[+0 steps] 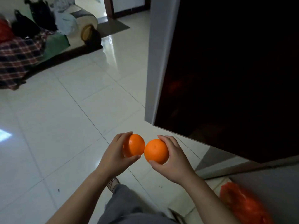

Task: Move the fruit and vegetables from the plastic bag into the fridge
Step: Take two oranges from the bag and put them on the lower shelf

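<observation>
Head view: I'm holding two oranges in front of the fridge (pixel 226 70), just off its grey corner. My left hand (pixel 113 152) is curled round the left orange (pixel 135 145) and my right hand (pixel 174 160) round the right orange (pixel 156 151), fruits touching or nearly so. The plastic bag (pixel 242 206) lies near the fridge's dark front, on my side. That front looks closed, I judge. Risk: both hands are full, so freeing fingers for the door could loosen a grip — a smooth round orange slips, hits the tile floor (pixel 64 126) and rolls away from the fridge.
</observation>
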